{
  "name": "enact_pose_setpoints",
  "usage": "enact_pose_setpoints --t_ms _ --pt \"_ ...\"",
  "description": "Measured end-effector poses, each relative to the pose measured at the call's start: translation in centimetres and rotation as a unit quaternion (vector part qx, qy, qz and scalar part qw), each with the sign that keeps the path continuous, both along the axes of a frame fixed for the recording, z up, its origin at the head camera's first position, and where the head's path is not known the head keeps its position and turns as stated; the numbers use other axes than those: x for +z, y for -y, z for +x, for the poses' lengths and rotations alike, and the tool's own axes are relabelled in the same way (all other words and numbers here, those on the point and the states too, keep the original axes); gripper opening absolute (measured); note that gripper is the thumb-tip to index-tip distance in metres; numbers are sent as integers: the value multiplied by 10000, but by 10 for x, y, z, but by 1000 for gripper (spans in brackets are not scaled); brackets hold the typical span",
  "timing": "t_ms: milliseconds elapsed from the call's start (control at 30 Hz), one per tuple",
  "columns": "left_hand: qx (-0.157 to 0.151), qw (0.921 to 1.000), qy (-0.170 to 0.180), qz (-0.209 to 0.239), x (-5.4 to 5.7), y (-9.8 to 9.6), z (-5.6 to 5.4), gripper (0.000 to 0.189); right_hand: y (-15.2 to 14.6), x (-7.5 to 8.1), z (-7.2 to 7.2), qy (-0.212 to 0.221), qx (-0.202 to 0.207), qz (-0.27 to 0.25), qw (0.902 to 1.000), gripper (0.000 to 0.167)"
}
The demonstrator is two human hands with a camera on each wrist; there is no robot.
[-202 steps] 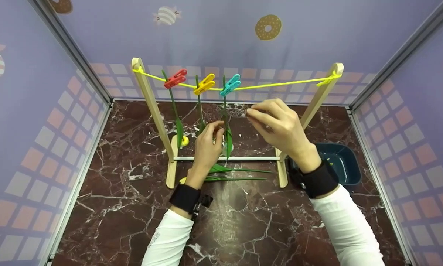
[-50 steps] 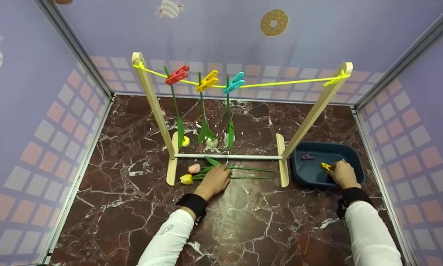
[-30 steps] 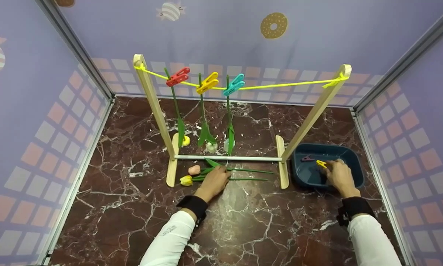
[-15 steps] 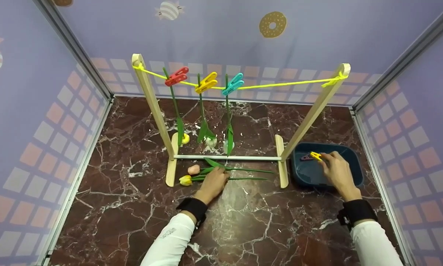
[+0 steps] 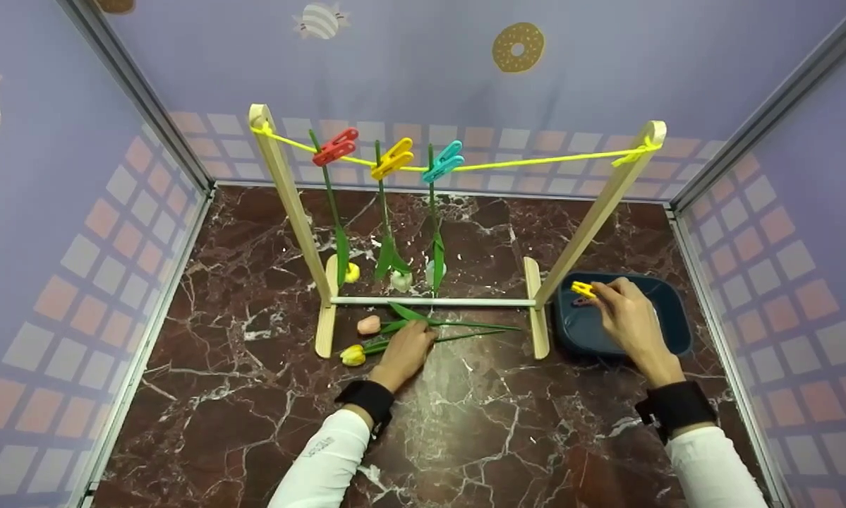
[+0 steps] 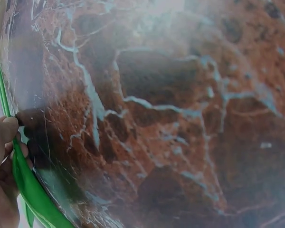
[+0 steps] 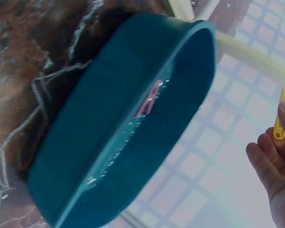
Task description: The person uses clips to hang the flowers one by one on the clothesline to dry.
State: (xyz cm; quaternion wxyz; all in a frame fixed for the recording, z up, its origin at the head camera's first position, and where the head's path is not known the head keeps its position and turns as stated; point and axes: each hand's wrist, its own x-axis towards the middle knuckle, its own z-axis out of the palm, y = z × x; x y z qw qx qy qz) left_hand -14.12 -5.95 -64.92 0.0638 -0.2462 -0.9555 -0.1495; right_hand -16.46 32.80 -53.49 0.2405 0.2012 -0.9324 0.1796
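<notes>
My left hand [image 5: 407, 349] pinches the green stem of a yellow tulip [image 5: 353, 355] low over the floor; the left wrist view shows thumb and fingers on the stem [image 6: 8, 102]. A pink tulip [image 5: 369, 324] lies just behind it. My right hand [image 5: 627, 316] holds a yellow clothespin [image 5: 583, 289] between thumb and fingers, above the dark teal basin [image 7: 85, 114]. Inside the basin lies a purplish-pink clothespin [image 7: 148, 99]. On the yellow line [image 5: 535, 161], red [image 5: 336, 147], yellow [image 5: 392, 159] and blue [image 5: 443, 161] clothespins hold tulips hanging head down.
The line is tied between two wooden posts [image 5: 292, 204] [image 5: 595, 219] standing on wooden feet, joined low down by a white bar [image 5: 458, 302]. Patterned purple walls [image 5: 423, 77] enclose the dark marbled floor [image 5: 465, 437] at the back and both sides.
My right hand has picked the yellow clothespin out of the basin and moved it up and left. The yellow tulip's head has swung toward me in my left hand, its stem now slanting.
</notes>
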Motion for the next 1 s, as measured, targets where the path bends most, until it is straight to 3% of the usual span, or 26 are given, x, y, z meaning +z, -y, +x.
enact_pose_setpoints --t_ms 300,533,700,1000 --pt "-121 9999 -40 -30 0 3 0 20 15 12 5 -808 562 -294 9947 30" --pt "-31 9998 190 112 2 8 5 24 28 15 3 -709 669 -388 9945 29" --pt "-12 9998 120 134 2 10 5 20 38 17 1 -654 681 -415 9947 26" --pt "-251 9994 214 117 6 14 7 17 52 23 -1 -644 676 -465 9945 27"
